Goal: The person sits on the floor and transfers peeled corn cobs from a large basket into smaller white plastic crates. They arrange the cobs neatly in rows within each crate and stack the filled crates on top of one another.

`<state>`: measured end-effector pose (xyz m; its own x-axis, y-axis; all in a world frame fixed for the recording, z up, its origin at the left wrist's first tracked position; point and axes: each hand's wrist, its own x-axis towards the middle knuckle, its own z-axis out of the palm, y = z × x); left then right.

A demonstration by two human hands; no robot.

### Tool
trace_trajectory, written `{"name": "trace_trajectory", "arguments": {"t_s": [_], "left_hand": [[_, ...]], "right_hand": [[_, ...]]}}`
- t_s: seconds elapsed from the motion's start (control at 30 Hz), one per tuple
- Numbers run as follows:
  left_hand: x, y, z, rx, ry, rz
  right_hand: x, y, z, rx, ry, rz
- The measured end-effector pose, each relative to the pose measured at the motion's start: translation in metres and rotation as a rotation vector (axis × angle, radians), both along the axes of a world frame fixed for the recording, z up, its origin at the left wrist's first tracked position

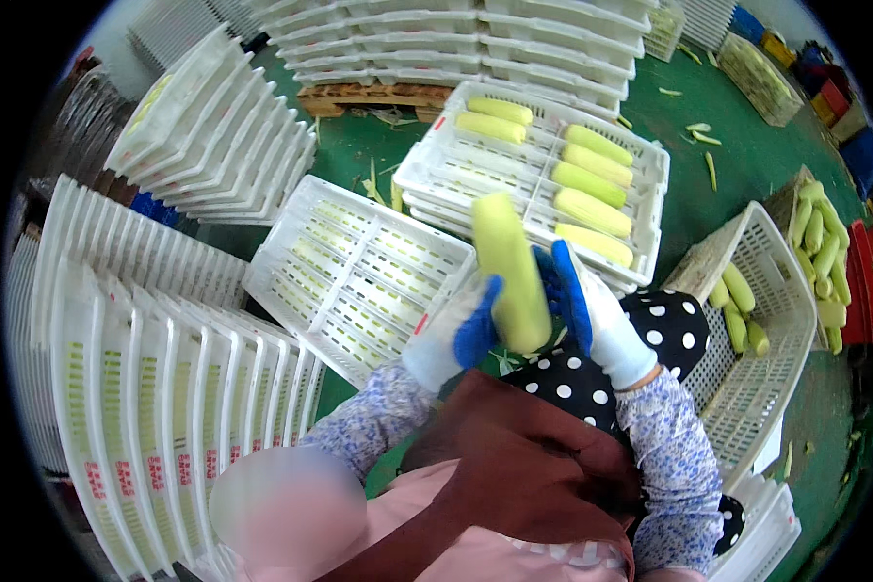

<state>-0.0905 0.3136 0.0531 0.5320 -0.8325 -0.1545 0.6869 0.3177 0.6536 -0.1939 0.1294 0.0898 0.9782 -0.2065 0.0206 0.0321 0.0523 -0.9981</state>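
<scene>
1. I have one ear of corn (509,276) between my gloves, near-upright, by the near edge of the white tray (662,175).
2. My left fingers (480,325) lie along it; how closed, I can't tell.
3. My right fingers (574,296) are loose and extended beside it.
4. Light, even support low on both sides should steady it without bruising.

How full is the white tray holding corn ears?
Partly full: the white tray holds five corn ears in its right column, but only two in its left.
</scene>
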Motion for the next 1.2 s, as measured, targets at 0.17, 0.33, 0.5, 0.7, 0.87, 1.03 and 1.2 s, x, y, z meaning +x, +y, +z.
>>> {"name": "trace_trajectory", "arguments": {"t_s": [0.17, 0.33, 0.5, 0.7, 0.87, 1.03, 1.2], "left_hand": [[0.038, 0.021, -0.040, 0.282, 0.242, 0.242], [0.129, 0.051, -0.144, 0.596, 0.132, 0.550], [0.148, 0.048, -0.161, 1.165, -0.599, 0.449], [0.022, -0.114, -0.069, 0.627, -0.931, 0.374], [-0.017, -0.235, 0.056, 0.194, -0.855, 0.012], [-0.064, -0.375, 0.070, 0.014, -0.617, -0.522], [-0.121, -0.445, -0.007, 0.091, -0.868, -1.114]], "right_hand": [[-0.037, -0.028, 0.064, -0.030, -0.106, -0.268], [-0.121, -0.133, 0.061, 0.303, -0.187, -0.723], [-0.195, -0.203, 0.012, 0.265, -0.015, -0.877], [-0.288, -0.247, -0.101, -0.694, 0.441, -0.831], [-0.271, -0.208, -0.115, -0.809, 0.924, -0.378], [-0.261, -0.219, -0.139, -0.888, 1.005, 0.014], [-0.266, -0.311, -0.175, -0.889, 0.965, -0.474]]}}
